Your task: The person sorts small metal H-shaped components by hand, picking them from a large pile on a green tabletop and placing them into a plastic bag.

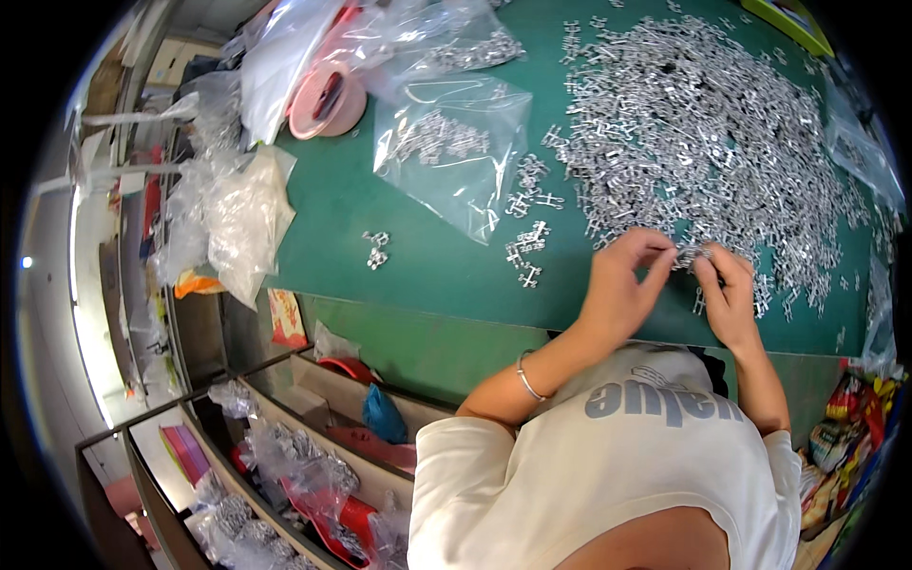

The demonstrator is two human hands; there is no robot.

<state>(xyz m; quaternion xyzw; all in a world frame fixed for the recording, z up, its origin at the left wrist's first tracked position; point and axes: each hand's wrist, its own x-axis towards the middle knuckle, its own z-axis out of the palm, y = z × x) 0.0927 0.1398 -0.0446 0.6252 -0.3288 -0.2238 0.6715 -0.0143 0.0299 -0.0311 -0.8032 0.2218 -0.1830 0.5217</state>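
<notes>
A large heap of small silver metal pieces [703,123] covers the right part of the green table. At its near edge, my left hand [629,275] is closed in a pinch, thumb against forefinger. My right hand [728,293] pinches too, a short gap away. A few of the small metal pieces [688,258] show between the two sets of fingertips; their exact shape is too small to make out. Left of my hands lie small separate groups of such pieces [528,249]. A clear plastic bag [456,195] holding more pieces rests farther left.
On the green table [427,275], a pink tub [356,106] with a dark red-handled item stands at the far left, beside crumpled clear bags [249,204]. Two pieces [376,249] lie apart. Below left, open drawers hold bagged metal parts [294,451]. Colourful packets [845,418] sit at lower right.
</notes>
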